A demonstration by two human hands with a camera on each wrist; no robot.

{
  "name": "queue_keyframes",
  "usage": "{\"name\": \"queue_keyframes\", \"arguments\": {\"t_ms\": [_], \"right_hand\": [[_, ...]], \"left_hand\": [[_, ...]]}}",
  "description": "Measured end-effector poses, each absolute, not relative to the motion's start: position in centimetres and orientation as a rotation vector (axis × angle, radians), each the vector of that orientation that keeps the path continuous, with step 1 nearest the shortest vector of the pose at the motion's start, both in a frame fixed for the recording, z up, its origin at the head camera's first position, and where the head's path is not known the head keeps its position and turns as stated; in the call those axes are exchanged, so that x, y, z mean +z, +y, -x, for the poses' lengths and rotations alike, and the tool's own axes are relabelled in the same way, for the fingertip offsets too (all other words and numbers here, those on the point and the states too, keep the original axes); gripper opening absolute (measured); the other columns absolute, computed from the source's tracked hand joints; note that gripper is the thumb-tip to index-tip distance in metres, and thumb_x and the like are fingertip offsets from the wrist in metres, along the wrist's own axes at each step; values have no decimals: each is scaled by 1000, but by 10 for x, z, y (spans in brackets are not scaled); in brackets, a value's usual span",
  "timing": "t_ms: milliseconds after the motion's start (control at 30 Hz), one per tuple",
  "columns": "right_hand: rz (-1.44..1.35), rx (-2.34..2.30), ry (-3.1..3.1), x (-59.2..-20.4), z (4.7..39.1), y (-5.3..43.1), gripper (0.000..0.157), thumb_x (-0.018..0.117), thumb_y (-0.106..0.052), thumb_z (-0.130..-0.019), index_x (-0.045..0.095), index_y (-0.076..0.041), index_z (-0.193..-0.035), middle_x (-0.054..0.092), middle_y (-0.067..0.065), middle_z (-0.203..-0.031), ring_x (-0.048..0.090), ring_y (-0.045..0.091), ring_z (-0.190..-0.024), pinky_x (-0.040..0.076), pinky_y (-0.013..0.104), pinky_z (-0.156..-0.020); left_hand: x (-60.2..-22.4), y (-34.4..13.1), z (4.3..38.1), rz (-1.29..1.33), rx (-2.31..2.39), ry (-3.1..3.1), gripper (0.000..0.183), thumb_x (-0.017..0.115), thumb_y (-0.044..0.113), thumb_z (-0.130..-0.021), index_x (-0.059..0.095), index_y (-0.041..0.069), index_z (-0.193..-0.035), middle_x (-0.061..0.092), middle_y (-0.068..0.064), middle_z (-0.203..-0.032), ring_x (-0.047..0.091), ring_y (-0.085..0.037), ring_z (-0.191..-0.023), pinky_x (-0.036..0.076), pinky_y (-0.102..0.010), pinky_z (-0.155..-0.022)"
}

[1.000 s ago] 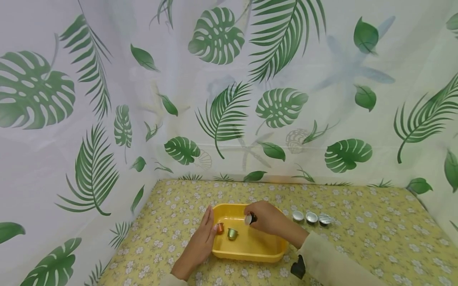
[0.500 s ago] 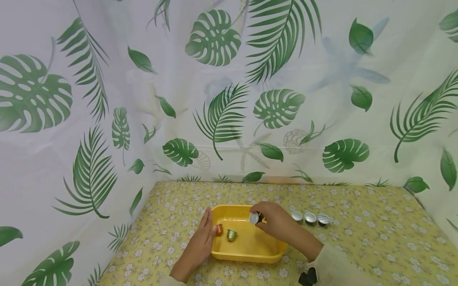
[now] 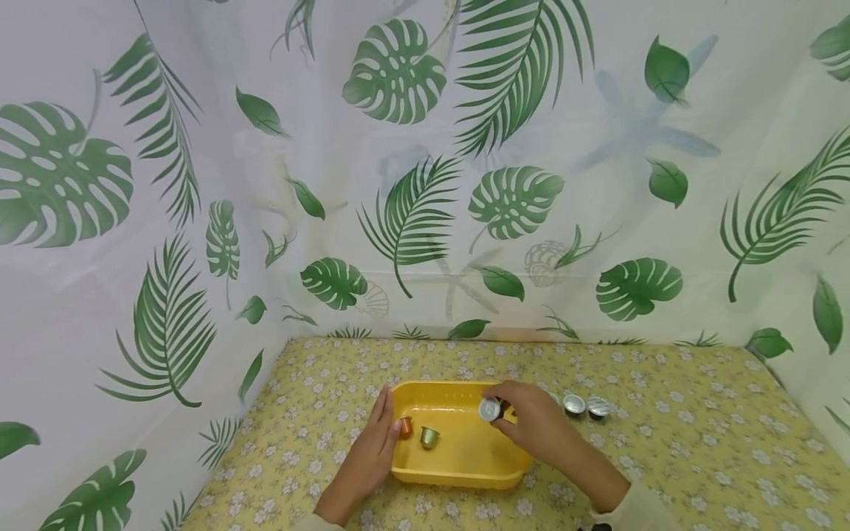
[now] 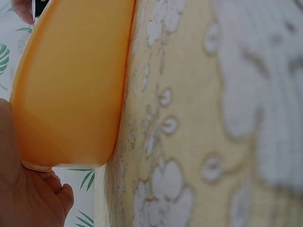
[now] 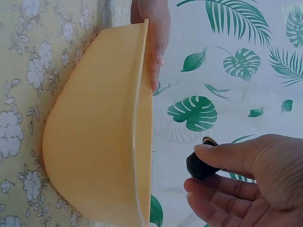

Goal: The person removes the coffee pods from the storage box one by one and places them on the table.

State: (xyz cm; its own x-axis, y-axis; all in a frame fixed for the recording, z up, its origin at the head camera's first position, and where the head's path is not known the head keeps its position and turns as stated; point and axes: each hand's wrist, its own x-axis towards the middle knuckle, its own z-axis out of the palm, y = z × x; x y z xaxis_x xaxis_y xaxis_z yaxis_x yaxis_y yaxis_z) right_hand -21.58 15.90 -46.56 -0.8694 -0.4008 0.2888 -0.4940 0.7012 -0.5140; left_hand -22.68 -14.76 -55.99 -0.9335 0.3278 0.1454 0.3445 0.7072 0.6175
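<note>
A yellow plastic tray (image 3: 465,476) stands on the table. My left hand (image 3: 368,442) holds its left end, fingers along the outside and thumb over the rim. Between thumb and fingertips, my right hand (image 3: 541,426) pinches a coffee capsule (image 3: 490,409) above the tray's right part. Its silver foil lid faces the head camera; the capsule's black body (image 5: 201,165) shows in the right wrist view. Inside the tray, an orange capsule (image 3: 406,428) lies beside my left thumb, and a green capsule (image 3: 429,437) lies a little to its right.
Right of the tray, black capsules with silver lids stand in a row: a middle one (image 3: 574,405), a right one (image 3: 598,408), and one mostly hidden behind my right hand. A flowered yellow cloth (image 3: 717,442) covers the table. A leaf-print curtain (image 3: 425,221) hangs behind.
My right hand has moved to the right over the tray with the capsule, and the foil lid has turned more toward the head camera. My left hand stays at the tray's left end.
</note>
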Motion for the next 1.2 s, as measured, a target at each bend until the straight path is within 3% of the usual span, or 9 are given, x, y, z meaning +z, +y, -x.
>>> {"name": "queue_keyframes", "arguments": {"t_ms": [233, 500, 933, 1200], "right_hand": [[-657, 926, -2729, -471, 208, 169, 34, 85, -3, -81, 75, -9, -114, 72, -2, -103, 66, 11, -84, 55, 23, -68], [-563, 1114, -2720, -478, 201, 184, 36, 81, 3, -83, 73, -5, -117, 72, 5, -108, 69, 15, -86, 58, 23, -70], [-424, 1135, -2667, -488, 199, 199, 37, 82, 1, -83, 72, -1, -119, 72, 11, -111, 69, 19, -89, 58, 23, -68], [-345, 1107, -2680, -489, 197, 209, 34, 82, 1, -83, 73, -3, -116, 71, 7, -101, 63, 12, -78, 55, 23, -63]], "left_hand": [[-559, -147, 226, 571, -1056, -2873, 61, 29, 31, -114, 6, 2, -162, -8, -4, -169, 9, -29, -154, 23, -53, -120], [-557, -146, 223, 558, -1064, -2876, 60, 30, 30, -114, 5, 3, -162, -8, -3, -169, 10, -30, -154, 24, -53, -120], [-556, -145, 225, 562, -1055, -2870, 60, 30, 30, -114, 5, 3, -162, -7, -4, -169, 10, -29, -154, 24, -52, -120], [-557, -145, 226, 553, -1056, -2877, 61, 29, 31, -114, 4, 5, -162, -8, -3, -169, 12, -30, -154, 25, -53, -120]]}}
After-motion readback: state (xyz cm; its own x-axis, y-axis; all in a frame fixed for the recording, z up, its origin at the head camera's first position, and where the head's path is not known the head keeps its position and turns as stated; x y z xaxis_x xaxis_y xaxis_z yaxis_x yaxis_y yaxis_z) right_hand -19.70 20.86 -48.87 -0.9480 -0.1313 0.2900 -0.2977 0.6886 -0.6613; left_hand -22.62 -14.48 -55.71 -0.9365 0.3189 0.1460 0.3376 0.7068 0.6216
